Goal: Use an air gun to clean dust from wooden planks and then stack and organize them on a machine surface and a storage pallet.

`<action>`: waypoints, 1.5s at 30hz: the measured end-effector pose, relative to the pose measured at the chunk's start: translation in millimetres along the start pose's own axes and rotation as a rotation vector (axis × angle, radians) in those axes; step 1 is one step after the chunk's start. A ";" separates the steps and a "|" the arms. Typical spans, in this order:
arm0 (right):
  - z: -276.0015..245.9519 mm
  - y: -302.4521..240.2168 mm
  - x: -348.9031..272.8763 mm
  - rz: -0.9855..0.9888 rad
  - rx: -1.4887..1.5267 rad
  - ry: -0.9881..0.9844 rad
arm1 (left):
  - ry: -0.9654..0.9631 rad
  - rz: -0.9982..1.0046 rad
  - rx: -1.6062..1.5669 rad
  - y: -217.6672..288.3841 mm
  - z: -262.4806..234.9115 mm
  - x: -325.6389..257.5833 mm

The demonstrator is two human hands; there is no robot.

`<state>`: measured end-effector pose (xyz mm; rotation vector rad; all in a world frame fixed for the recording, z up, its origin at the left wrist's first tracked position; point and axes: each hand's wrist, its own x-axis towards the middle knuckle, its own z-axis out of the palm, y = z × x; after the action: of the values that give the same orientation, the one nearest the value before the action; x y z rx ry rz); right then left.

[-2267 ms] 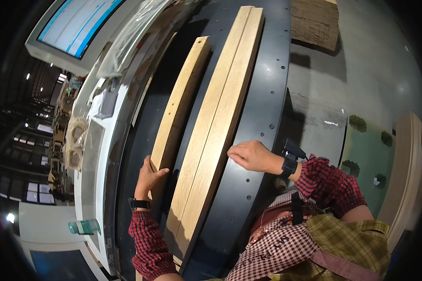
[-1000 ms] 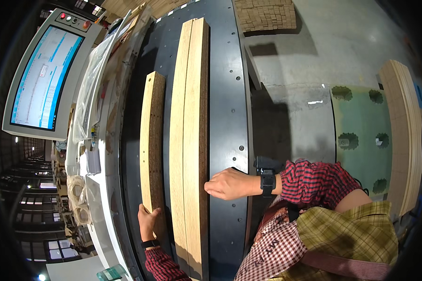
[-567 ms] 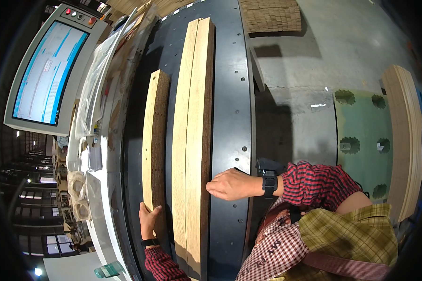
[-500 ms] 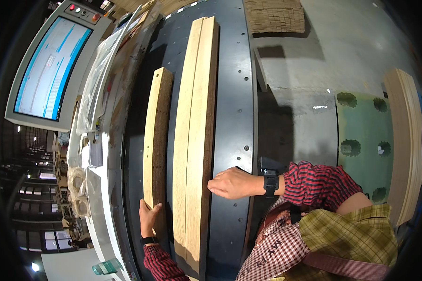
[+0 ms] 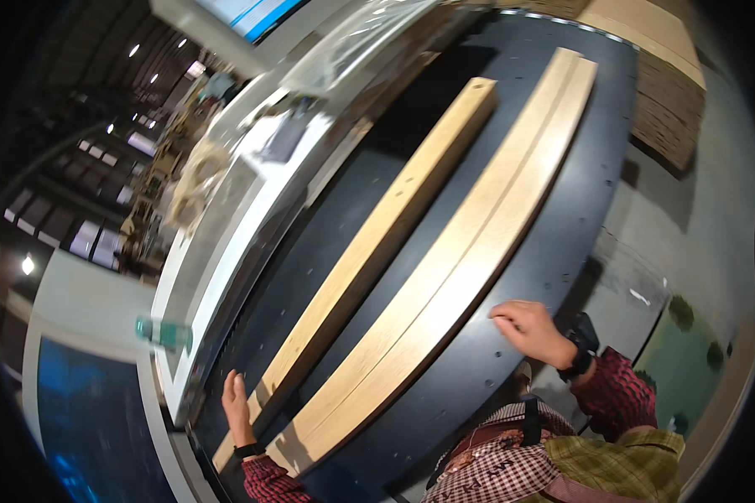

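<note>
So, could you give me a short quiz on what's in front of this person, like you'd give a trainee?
1. Which hand is nearer the single beam?
2. True or false: the pair of beams lies between the single beam and the right hand.
3. What colour is the bottle on the left side? A) red, B) green, C) yellow.

Key:
1. The left hand.
2. True.
3. B.
</note>
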<state>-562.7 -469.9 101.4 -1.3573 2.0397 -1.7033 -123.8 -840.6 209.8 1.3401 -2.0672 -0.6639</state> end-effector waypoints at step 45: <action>207.3 -151.3 -155.8 -0.051 -0.501 0.613 | -0.243 0.115 0.095 -161.5 -233.2 -157.8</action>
<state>-263.7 -496.6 95.4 -1.0765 2.9494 -1.8766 193.6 -776.6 233.4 1.2314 -2.3765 -0.7156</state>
